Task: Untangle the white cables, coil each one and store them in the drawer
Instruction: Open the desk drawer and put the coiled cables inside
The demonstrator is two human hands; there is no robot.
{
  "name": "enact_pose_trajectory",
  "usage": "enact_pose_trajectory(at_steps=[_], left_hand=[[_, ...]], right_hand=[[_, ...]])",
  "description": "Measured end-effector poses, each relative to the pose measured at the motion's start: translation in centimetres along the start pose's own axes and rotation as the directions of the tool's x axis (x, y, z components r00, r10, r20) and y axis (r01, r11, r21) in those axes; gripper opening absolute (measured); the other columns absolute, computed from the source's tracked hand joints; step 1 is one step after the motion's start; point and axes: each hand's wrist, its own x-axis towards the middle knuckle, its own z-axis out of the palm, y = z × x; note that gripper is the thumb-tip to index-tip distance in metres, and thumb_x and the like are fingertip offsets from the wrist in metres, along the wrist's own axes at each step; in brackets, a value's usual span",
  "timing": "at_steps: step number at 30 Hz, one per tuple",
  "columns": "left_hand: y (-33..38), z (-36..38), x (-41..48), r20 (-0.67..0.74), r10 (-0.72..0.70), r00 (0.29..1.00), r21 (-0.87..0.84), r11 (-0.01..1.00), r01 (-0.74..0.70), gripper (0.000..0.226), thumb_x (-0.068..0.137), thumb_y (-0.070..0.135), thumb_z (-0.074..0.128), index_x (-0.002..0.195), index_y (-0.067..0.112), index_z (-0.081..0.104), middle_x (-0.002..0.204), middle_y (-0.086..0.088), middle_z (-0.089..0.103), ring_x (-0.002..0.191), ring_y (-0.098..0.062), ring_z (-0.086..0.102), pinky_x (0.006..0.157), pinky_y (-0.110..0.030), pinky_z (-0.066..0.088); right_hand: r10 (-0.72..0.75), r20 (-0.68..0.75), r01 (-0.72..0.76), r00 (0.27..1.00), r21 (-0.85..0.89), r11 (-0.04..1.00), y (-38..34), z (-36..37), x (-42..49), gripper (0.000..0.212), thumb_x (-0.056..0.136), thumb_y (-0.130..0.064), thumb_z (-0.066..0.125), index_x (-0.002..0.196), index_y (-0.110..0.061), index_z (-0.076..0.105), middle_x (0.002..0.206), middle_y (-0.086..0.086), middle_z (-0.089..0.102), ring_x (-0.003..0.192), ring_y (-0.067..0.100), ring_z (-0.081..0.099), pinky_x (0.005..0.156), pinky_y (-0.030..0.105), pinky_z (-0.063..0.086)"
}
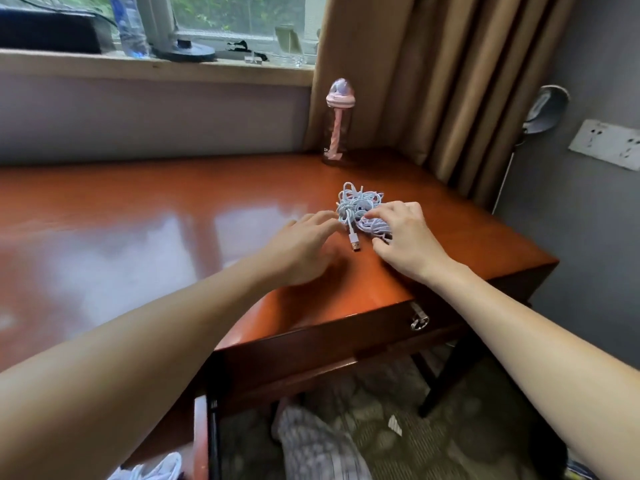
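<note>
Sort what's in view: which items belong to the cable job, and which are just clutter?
Job:
- tangle of white cables
- USB plug sticking out of it
- drawer, closed, with ring pull
- left hand and right hand, both at the tangle

Clutter:
- pink-lidded bottle
- clear water bottle
- wall socket
- curtain

The glossy red-brown wooden counter, its drawer with a ring pull in the front edge, carries a tangled heap of white cables near the right side, one USB plug trailing frontward, and a pink-lidded bottle upright at the back.
</note>
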Motion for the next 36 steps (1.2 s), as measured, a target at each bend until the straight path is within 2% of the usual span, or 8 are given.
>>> enact_pose_trajectory(at_steps=[4, 8, 12, 16, 22, 28, 31, 36], left_hand=[[-0.6, 0.5, 2.5, -0.032, 0.010, 0.999, 0.012, 1.000, -0.010, 0.064, 0.092, 0.010, 0.055, 0.153, 0.021, 0.037, 0.166, 0.000, 0.022, 0.151, -0.023, 0.022, 0.119, -0.043, 0.025], [-1.6, 1.4, 5.1, -0.033, 0.024, 0.999, 0.096, 0.995, -0.021, 0.073, 0.089, 0.003, 0.051, 0.156, 0.022, 0.031, 0.169, 0.003, 0.013, 0.155, -0.021, 0.011, 0.121, -0.040, 0.015], [-1.9, 2.1, 6.6, -0.030, 0.082, 0.996, 0.139, 0.987, -0.077, 0.074, 0.081, -0.002, 0.053, 0.149, 0.022, 0.042, 0.159, 0.004, 0.036, 0.152, -0.020, 0.019, 0.116, -0.037, 0.015], [-1.4, 1.9, 6.6, -0.083, 0.038, 0.996, 0.117, 0.993, -0.028, 0.065, 0.078, -0.006, 0.054, 0.137, 0.021, 0.053, 0.131, -0.002, 0.046, 0.124, -0.022, 0.040, 0.108, -0.036, 0.023], [-2.1, 1.2, 4.2, -0.135, -0.051, 0.989, 0.094, 0.993, 0.065, 0.036, 0.089, 0.003, 0.055, 0.117, 0.024, 0.063, 0.122, -0.004, 0.048, 0.107, -0.025, 0.053, 0.093, -0.044, 0.034], [-3.3, -0.9, -1.7, -0.203, -0.011, 0.979, 0.177, 0.983, 0.048, 0.027, 0.093, 0.009, 0.059, 0.112, 0.028, 0.066, 0.112, 0.006, 0.062, 0.103, -0.022, 0.059, 0.082, -0.041, 0.025], [-3.6, -2.4, -5.6, -0.235, -0.050, 0.971, 0.148, 0.985, 0.086, 0.020, 0.098, 0.017, 0.060, 0.112, 0.029, 0.068, 0.108, 0.007, 0.064, 0.102, -0.018, 0.060, 0.082, -0.040, 0.023], [-4.9, -5.8, -13.6, -0.268, -0.095, 0.959, 0.091, 0.988, 0.123, 0.014, 0.098, 0.028, 0.064, 0.111, 0.031, 0.069, 0.098, 0.018, 0.060, 0.082, -0.007, 0.053, 0.079, -0.036, 0.020]], right_hand=[[0.037, -0.008, -0.037, 0.999, -0.029, 0.999, 0.7, 0.2, 0.5, 0.045, 0.087, -0.020, 0.069, 0.132, -0.022, 0.063, 0.127, 0.000, 0.060, 0.122, 0.024, 0.038, 0.104, 0.038, 0.040], [-0.004, -0.071, -0.005, 0.997, -0.125, 0.992, 1.3, -0.1, 0.6, 0.027, 0.088, -0.030, 0.070, 0.114, -0.027, 0.070, 0.117, -0.006, 0.067, 0.111, 0.022, 0.042, 0.097, 0.033, 0.026], [0.075, -0.032, -0.076, 0.997, -0.040, 0.996, 1.5, -0.3, 0.3, 0.024, 0.088, -0.027, 0.066, 0.112, -0.026, 0.067, 0.115, 0.000, 0.060, 0.113, 0.023, 0.052, 0.100, 0.036, 0.036], [0.107, 0.031, -0.108, 0.994, 0.049, 0.993, 1.3, -0.5, -0.7, 0.020, 0.090, -0.024, 0.063, 0.110, -0.025, 0.062, 0.116, -0.002, 0.047, 0.100, 0.022, 0.060, 0.089, 0.039, 0.052], [0.092, 0.042, -0.096, 0.995, 0.105, 0.990, 0.6, -0.4, -1.3, 0.018, 0.087, -0.019, 0.065, 0.105, -0.023, 0.064, 0.116, -0.002, 0.053, 0.108, 0.018, 0.056, 0.090, 0.028, 0.043], [0.003, 0.030, -0.008, 1.000, 0.177, 0.984, -1.8, -0.5, -2.8, 0.020, 0.084, -0.014, 0.066, 0.102, -0.023, 0.067, 0.111, -0.002, 0.062, 0.110, 0.019, 0.057, 0.095, 0.032, 0.045], [-0.077, 0.040, 0.066, 0.996, 0.210, 0.975, -4.1, -0.2, -3.7, 0.022, 0.084, -0.011, 0.067, 0.104, -0.021, 0.068, 0.113, -0.003, 0.064, 0.111, 0.018, 0.055, 0.094, 0.023, 0.038], [-0.164, 0.071, 0.136, 0.984, 0.298, 0.945, -9.6, 0.5, -5.3, 0.035, 0.084, -0.013, 0.067, 0.118, -0.019, 0.063, 0.115, -0.001, 0.065, 0.109, 0.018, 0.057, 0.096, 0.028, 0.044]])
